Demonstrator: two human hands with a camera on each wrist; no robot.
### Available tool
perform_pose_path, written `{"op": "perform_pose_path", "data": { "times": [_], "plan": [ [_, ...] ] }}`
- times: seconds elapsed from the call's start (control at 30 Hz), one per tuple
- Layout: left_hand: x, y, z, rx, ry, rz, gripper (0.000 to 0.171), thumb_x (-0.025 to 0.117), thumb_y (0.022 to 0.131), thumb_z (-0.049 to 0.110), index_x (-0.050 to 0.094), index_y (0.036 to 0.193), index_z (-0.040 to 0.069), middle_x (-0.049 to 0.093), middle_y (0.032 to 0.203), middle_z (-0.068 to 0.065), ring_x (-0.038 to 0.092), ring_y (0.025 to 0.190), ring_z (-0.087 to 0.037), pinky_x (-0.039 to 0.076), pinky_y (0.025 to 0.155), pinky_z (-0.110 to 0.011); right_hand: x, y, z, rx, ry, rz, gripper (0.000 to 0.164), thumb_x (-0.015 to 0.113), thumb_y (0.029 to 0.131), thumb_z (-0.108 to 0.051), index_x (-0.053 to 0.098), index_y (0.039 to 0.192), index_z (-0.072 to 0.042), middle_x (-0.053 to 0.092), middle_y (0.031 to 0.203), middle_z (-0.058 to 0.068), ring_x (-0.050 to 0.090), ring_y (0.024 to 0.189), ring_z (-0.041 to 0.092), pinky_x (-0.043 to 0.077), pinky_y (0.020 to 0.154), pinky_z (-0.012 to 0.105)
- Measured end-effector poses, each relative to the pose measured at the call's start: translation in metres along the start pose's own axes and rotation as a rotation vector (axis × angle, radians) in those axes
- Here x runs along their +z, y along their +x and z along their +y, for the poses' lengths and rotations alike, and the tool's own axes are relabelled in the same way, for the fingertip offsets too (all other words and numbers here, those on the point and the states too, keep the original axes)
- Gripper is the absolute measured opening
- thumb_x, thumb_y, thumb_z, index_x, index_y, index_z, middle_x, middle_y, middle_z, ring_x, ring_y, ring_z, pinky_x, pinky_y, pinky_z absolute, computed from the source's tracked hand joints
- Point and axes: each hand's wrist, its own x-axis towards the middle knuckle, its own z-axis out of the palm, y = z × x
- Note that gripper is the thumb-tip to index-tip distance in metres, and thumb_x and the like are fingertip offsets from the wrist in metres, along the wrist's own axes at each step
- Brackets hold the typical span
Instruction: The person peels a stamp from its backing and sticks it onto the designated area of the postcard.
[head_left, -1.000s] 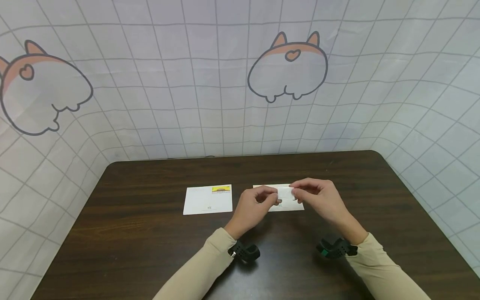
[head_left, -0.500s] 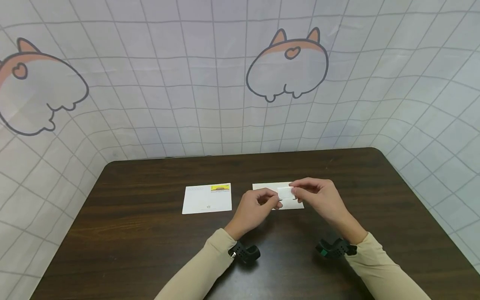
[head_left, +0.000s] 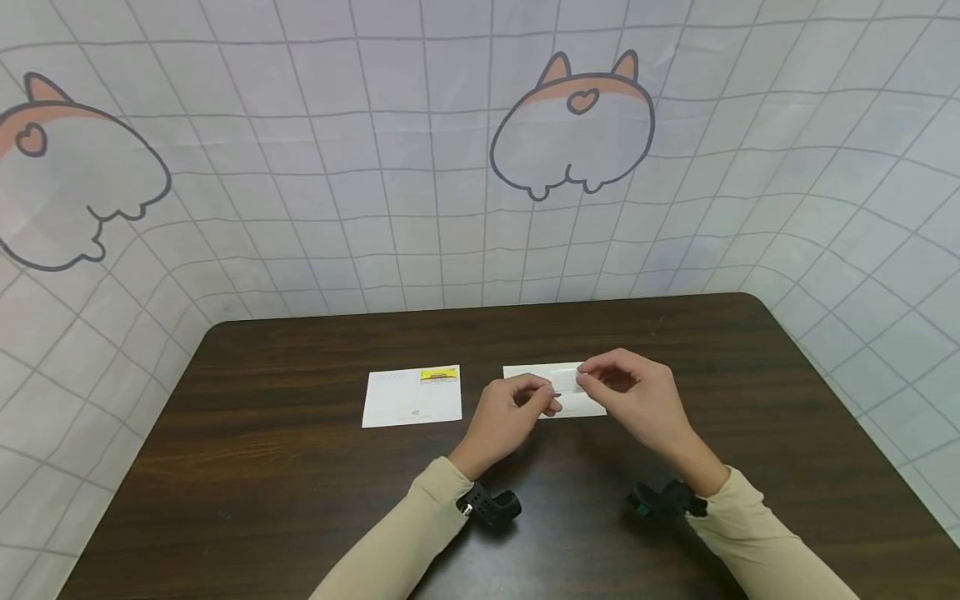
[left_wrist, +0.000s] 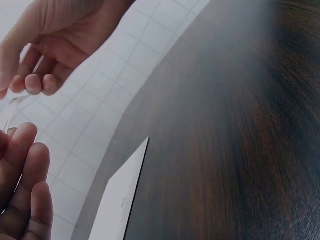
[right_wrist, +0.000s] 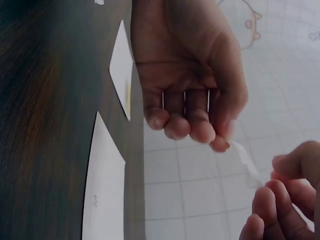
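Between both hands, just above the right-hand postcard (head_left: 592, 407), is a small thin whitish translucent piece (head_left: 565, 382). Thumb and fingertips of my left hand (head_left: 506, 418) pinch its left end, where a small dark bit shows. My right hand (head_left: 643, 404) pinches the opposite end between thumb and index finger. Seen nearly edge-on in the right wrist view, the piece (right_wrist: 246, 161) spans the gap between the fingertips. Its exact kind cannot be told. The postcard beneath lies flat, partly covered by the left hand.
Left of the hands lies another white postcard (head_left: 397, 398) with a yellow stamp (head_left: 438, 375) at its upper right corner. Both cards are on a dark wooden table (head_left: 285, 467). A gridded white curtain (head_left: 450, 208) hangs behind it. Each wrist wears a black camera.
My right hand has risen slightly, and less of the whitish piece's face shows between the fingers. My left hand stays almost still. The head view has shifted a little.
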Motion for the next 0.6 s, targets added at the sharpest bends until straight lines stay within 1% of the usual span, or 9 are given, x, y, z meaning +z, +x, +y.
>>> {"op": "perform_pose_path", "data": {
  "times": [0.1, 0.17, 0.23, 0.37, 0.6],
  "plan": [
    [0.001, 0.0, 0.0, 0.001, 0.006, 0.003, 0.029, 0.058, 0.105, 0.027, 0.077, 0.105, 0.005, 0.081, 0.09, -0.006, 0.075, 0.084, -0.009, 0.054, 0.072, -0.021, 0.003, -0.001, -0.003, -0.107, -0.006, -0.011, 0.014, 0.082, 0.087, -0.007, 0.079, 0.095, -0.018, 0.075, 0.084, -0.002, 0.064, 0.072, -0.001, 0.054, 0.065, 0.015],
    [0.001, 0.0, 0.0, -0.004, -0.001, 0.002, 0.028, 0.058, 0.105, 0.027, 0.077, 0.107, 0.005, 0.081, 0.09, -0.006, 0.075, 0.083, -0.007, 0.054, 0.072, -0.021, 0.005, -0.001, -0.004, -0.153, -0.017, -0.014, 0.016, 0.082, 0.086, -0.006, 0.079, 0.094, -0.019, 0.073, 0.082, -0.004, 0.063, 0.073, -0.001, 0.054, 0.066, 0.013],
    [0.001, 0.0, 0.0, -0.011, -0.004, -0.001, 0.028, 0.059, 0.105, 0.026, 0.076, 0.108, 0.005, 0.081, 0.091, -0.006, 0.075, 0.083, -0.007, 0.055, 0.073, -0.021, 0.007, -0.001, -0.005, -0.181, -0.038, -0.011, 0.018, 0.083, 0.085, -0.004, 0.079, 0.094, -0.02, 0.073, 0.082, -0.006, 0.062, 0.073, -0.002, 0.054, 0.067, 0.012],
    [0.001, -0.001, 0.001, -0.015, -0.013, 0.003, 0.028, 0.059, 0.105, 0.026, 0.076, 0.11, 0.005, 0.081, 0.09, -0.007, 0.076, 0.083, -0.009, 0.056, 0.074, -0.021, 0.009, 0.0, -0.004, -0.222, -0.091, -0.008, 0.022, 0.083, 0.083, -0.002, 0.079, 0.092, -0.021, 0.072, 0.081, -0.009, 0.062, 0.073, 0.001, 0.05, 0.067, 0.01],
    [0.001, -0.001, 0.003, -0.017, -0.033, 0.003, 0.021, 0.062, 0.104, 0.027, 0.078, 0.107, 0.013, 0.081, 0.092, -0.006, 0.075, 0.087, -0.013, 0.055, 0.076, -0.019, 0.011, 0.001, -0.004, -0.295, -0.193, -0.019, 0.019, 0.085, 0.081, -0.004, 0.079, 0.09, -0.019, 0.07, 0.079, -0.01, 0.064, 0.071, 0.009, 0.046, 0.066, 0.008]
  ]
}}
